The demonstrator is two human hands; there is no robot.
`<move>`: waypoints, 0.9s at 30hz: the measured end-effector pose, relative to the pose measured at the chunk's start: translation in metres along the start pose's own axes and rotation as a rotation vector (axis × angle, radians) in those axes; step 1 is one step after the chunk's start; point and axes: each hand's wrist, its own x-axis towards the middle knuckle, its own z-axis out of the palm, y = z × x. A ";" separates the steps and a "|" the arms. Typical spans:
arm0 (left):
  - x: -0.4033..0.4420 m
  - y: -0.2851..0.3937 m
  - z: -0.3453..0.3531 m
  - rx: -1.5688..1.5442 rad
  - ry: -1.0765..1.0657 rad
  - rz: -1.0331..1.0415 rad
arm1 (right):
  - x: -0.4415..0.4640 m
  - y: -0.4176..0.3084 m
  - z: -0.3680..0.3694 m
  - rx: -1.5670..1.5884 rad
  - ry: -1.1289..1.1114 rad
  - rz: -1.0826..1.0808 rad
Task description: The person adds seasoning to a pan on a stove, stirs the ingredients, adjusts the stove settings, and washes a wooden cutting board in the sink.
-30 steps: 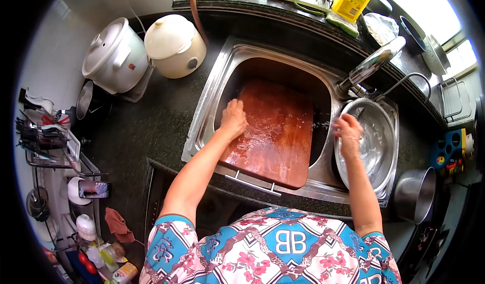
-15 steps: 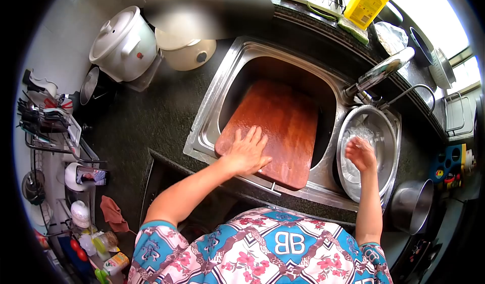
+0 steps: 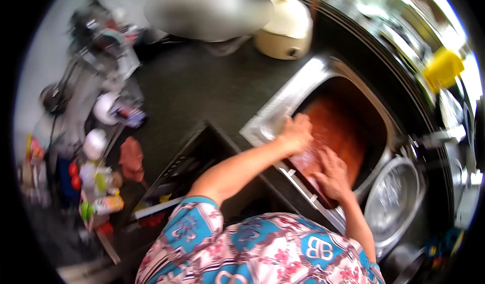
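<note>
A wet reddish-brown wooden cutting board (image 3: 348,132) lies slanted in the steel sink (image 3: 389,115), its near end over the front rim. My left hand (image 3: 297,132) is at the board's left edge, fingers bent over it, somewhat blurred. On the board's near part, my right hand (image 3: 333,173) rests with fingers spread. Pale wet glare shows between the two hands. To the right of the sink bowl stands a metal basin (image 3: 391,203) holding water or something clear; blur hides which.
A cream cooker (image 3: 285,29) stands behind the sink on the dark counter (image 3: 202,89). The faucet (image 3: 439,136) reaches in from the right, near a yellow bottle (image 3: 442,69). Below the counter's left part is an open drawer (image 3: 187,170). A reddish cloth (image 3: 131,158) hangs at left.
My view has swung, shifting the sink rightward. My right hand has left the basin and now lies on the board. My left hand has moved from the board's face to its left edge.
</note>
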 end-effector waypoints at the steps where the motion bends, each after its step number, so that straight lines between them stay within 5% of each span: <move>1: -0.004 -0.003 0.016 -0.013 0.118 -0.002 | 0.007 0.014 0.000 0.036 0.006 0.031; 7: -0.039 0.008 0.017 -0.173 0.100 -0.012 | 0.061 0.138 0.037 0.025 0.121 0.283; 9: -0.036 0.005 0.014 -0.292 0.125 -0.041 | 0.073 0.128 0.033 0.001 0.094 0.412; 15: -0.029 0.007 0.021 -0.446 0.305 -0.108 | 0.058 -0.018 0.023 0.038 -0.057 -0.126; 18: -0.028 0.008 0.023 -0.529 0.329 -0.109 | 0.082 -0.008 0.020 -0.063 -0.115 -0.278; 20: -0.033 0.016 0.023 -0.292 0.410 -0.118 | 0.107 0.006 0.015 -0.014 -0.028 -0.237; 27: -0.029 0.021 0.020 -0.114 0.136 -0.138 | 0.159 0.129 0.028 0.025 0.060 0.087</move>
